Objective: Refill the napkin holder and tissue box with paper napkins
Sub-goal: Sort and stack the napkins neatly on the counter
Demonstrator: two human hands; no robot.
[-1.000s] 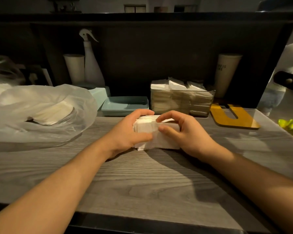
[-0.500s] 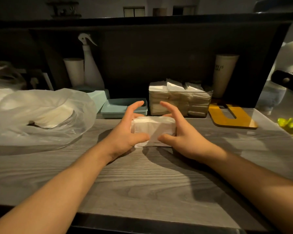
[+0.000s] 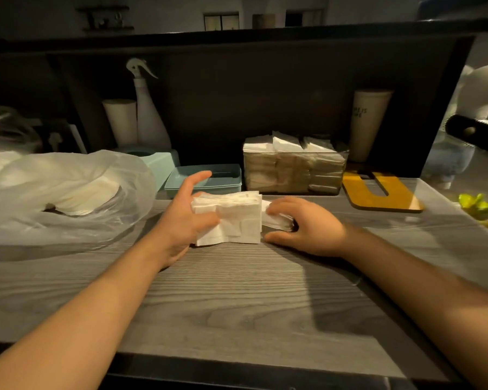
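Note:
A thick stack of white paper napkins (image 3: 237, 220) stands on edge on the grey wooden counter (image 3: 237, 305). My left hand (image 3: 181, 223) grips its left end, thumb across the front and fingers behind. My right hand (image 3: 307, 226) curls over a thinner bundle of napkins (image 3: 275, 219) split off at the stack's right side. Behind them stands the clear napkin holder (image 3: 293, 173), packed with napkins to its rim. A teal tissue box (image 3: 159, 164) and a shallow teal tray (image 3: 206, 180) sit to its left.
A clear plastic bag (image 3: 62, 190) with more napkins lies at the left. A spray bottle (image 3: 148, 114) and a cup (image 3: 121, 122) stand at the back left, a tall cup (image 3: 369, 122) at the back right. A yellow wooden board (image 3: 383, 192) lies at the right.
The single stack pressed between both hands has split. My right hand has moved right with a thinner bundle, while my left hand keeps the larger part.

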